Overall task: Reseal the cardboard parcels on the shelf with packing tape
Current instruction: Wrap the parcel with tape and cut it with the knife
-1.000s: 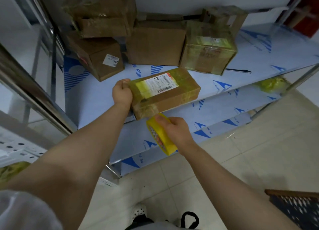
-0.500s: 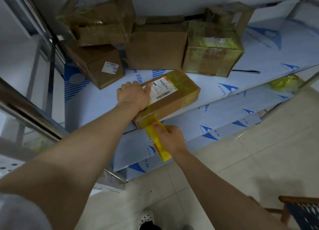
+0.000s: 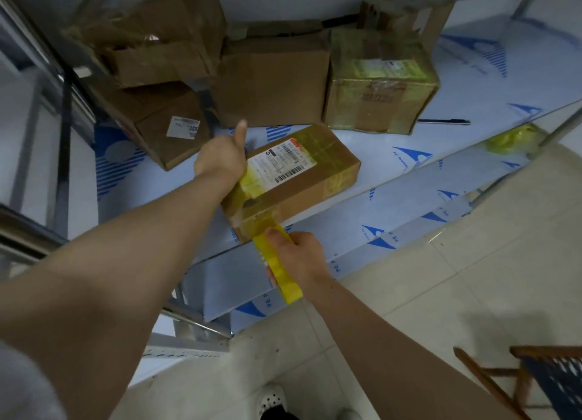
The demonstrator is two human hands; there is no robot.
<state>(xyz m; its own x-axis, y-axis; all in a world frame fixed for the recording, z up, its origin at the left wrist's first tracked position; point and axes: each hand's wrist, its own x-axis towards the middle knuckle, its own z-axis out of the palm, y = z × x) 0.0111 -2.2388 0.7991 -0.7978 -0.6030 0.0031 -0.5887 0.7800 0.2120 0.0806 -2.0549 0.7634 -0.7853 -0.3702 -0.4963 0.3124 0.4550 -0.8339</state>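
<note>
- The long brown cardboard parcel with a white shipping label (image 3: 296,180) lies at the front edge of the metal shelf covered in white-and-blue film (image 3: 441,142). Its near end sticks out over the edge.
- The left hand (image 3: 220,158) rests against the parcel's left end with the thumb straight out. Its fingers are hidden behind the hand, so I cannot tell whether they curl round the cardboard.
- The right hand (image 3: 296,259) is closed round the yellow roll of packing tape (image 3: 277,262), thumb on top. A strip runs taut from the roll to the parcel's near end face.
- The step in hand looks like taping that end. Next the strip likely has to be pulled on round the end, pressed flat and torn off while the left hand steadies the parcel.
- The plain brown cardboard box (image 3: 274,82) behind seems to be waiting.
</note>
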